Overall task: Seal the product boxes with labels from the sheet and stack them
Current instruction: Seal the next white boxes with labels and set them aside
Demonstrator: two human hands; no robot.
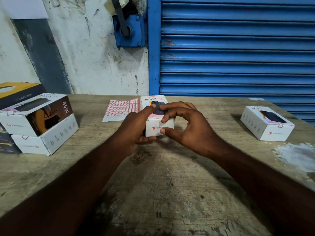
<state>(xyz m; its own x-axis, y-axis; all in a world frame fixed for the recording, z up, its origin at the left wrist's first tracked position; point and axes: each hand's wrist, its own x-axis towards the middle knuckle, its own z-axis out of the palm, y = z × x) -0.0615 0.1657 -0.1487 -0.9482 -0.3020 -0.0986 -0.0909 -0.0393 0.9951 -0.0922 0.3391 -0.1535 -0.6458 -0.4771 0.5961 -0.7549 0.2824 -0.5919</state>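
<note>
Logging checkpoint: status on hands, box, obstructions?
Left hand grips centre box. Right hand pinches its near top edge. Label sheet lies behind, out of the way.

The worn wooden surface is grey-brown, with a pale paint patch near its right edge. At the far middle a label sheet lies flat, and the middle box is just beside it, its base hidden. One white box lies well apart at the right. At the left, a lower box carries another box.
</note>
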